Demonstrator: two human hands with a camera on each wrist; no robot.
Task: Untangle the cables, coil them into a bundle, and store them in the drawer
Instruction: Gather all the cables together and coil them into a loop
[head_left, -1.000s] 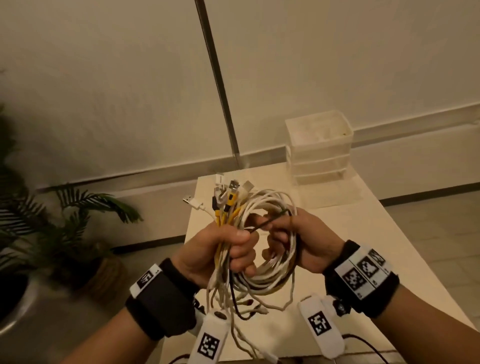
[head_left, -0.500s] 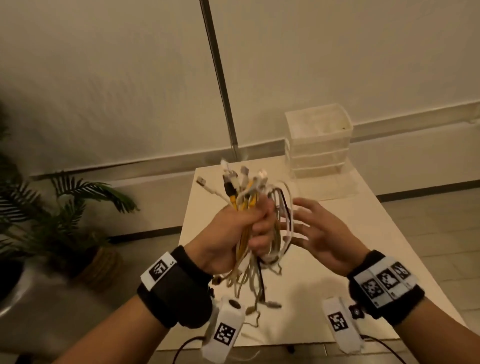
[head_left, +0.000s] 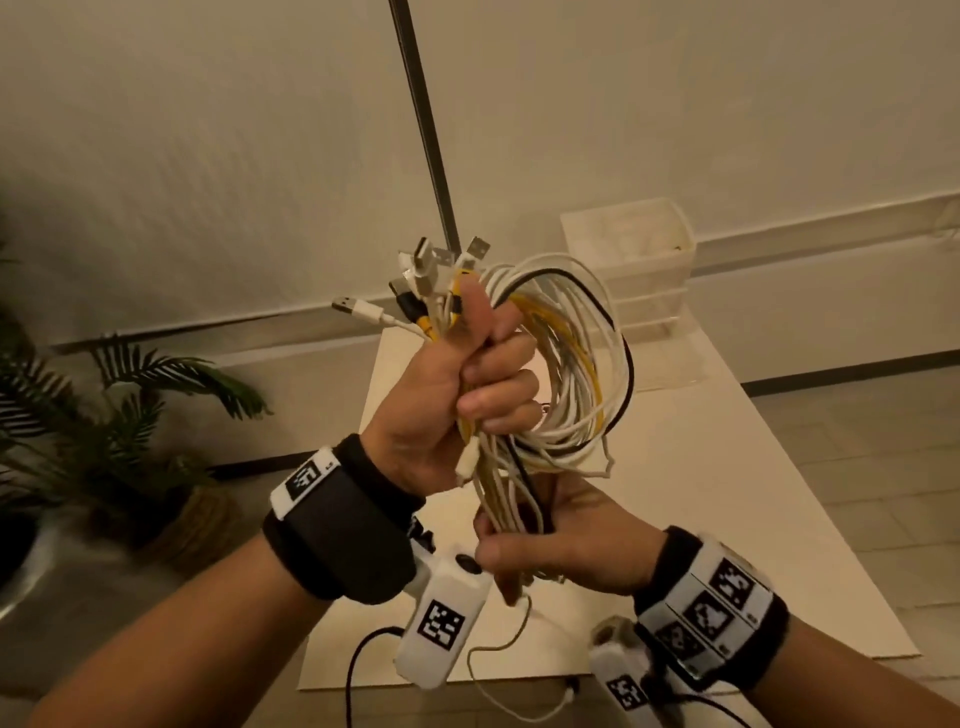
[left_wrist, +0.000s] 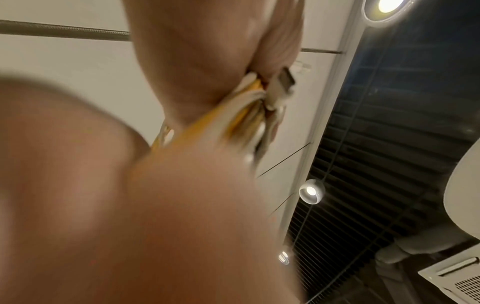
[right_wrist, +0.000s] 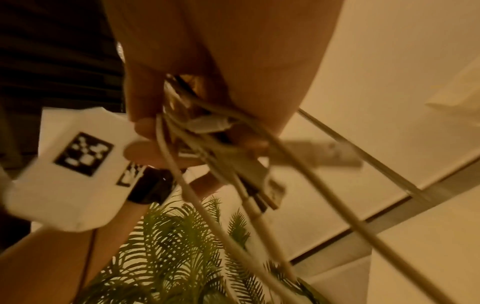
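A bundle of white, yellow and black cables (head_left: 576, 364) is held up in front of me, coiled into a loop, with several USB plugs (head_left: 431, 270) sticking out above. My left hand (head_left: 467, 384) grips the coil in a fist, thumb up along the plugs; the left wrist view shows the cables (left_wrist: 241, 115) squeezed between palm and fingers. Below it, my right hand (head_left: 550, 540) grips the loose hanging ends (right_wrist: 207, 131) of the same cables. A white plastic drawer unit (head_left: 631, 260) stands at the far end of the white table (head_left: 753, 499).
A potted palm (head_left: 104, 415) stands on the floor left of the table. A dark vertical strip (head_left: 421, 119) runs down the wall behind the table. Tiled floor lies to the right. A thin cable (head_left: 498, 654) trails over the table's near edge.
My left hand has raised the coil and turned it so the loop faces right. My right hand, open beside the coil half a second ago, has dropped below and closed on the hanging ends.
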